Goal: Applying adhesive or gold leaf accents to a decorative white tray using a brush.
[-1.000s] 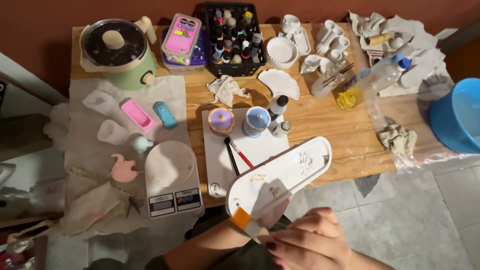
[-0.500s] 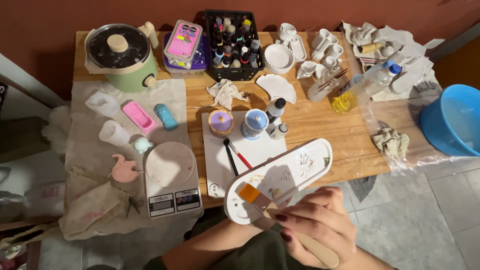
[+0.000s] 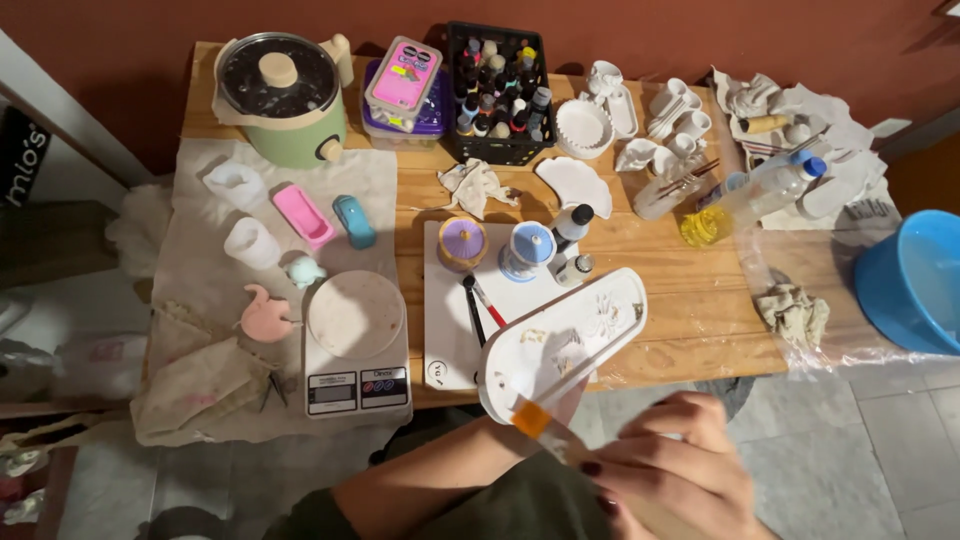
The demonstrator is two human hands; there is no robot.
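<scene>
I hold a white oval tray (image 3: 600,315) tilted up in front of me, above the table's front edge. My left hand (image 3: 570,402) is behind and under it, mostly hidden, and its forearm comes in from the lower left. My right hand (image 3: 672,462) is just below the tray, shut on a flat brush with an orange band (image 3: 530,418). The pale bristles lie across the tray's inner face, which carries a few small brownish marks.
On the wooden table (image 3: 700,300) stand a digital scale (image 3: 356,340), a white board (image 3: 450,330) with two small jars and brushes, silicone moulds on a cloth (image 3: 300,215), a green cooker pot (image 3: 285,95), a black crate of paint bottles (image 3: 500,95) and white casts. A blue bucket (image 3: 915,280) stands at the right.
My right hand has shifted a little to the right and the brush has slid along the tray. The tray stays held up in about the same place.
</scene>
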